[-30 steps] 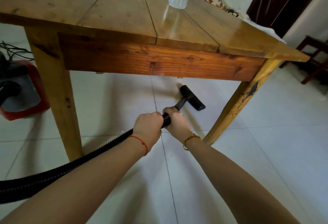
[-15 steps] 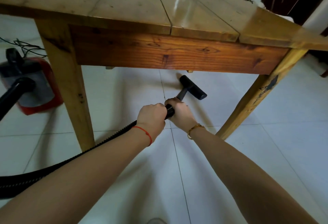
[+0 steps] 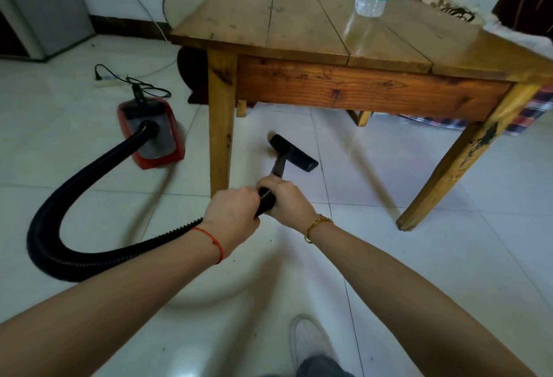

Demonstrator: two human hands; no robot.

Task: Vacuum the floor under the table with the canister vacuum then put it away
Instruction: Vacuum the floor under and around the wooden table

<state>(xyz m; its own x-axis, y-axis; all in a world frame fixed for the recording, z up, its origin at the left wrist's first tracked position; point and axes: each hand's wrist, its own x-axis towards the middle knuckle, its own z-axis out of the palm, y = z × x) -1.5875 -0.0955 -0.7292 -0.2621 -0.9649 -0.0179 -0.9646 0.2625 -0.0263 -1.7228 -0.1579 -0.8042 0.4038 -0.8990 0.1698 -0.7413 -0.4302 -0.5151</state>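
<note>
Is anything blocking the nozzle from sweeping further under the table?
Nothing visible lies on the tiles ahead of the nozzle. The near-left table leg stands just to its left, so sweeping that way would hit it. Both hands grip the hose.

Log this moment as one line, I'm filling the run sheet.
step: vacuuming under table | left hand: grips hose | right hand: grips hose end | nozzle: on floor | canister: left of table
</note>
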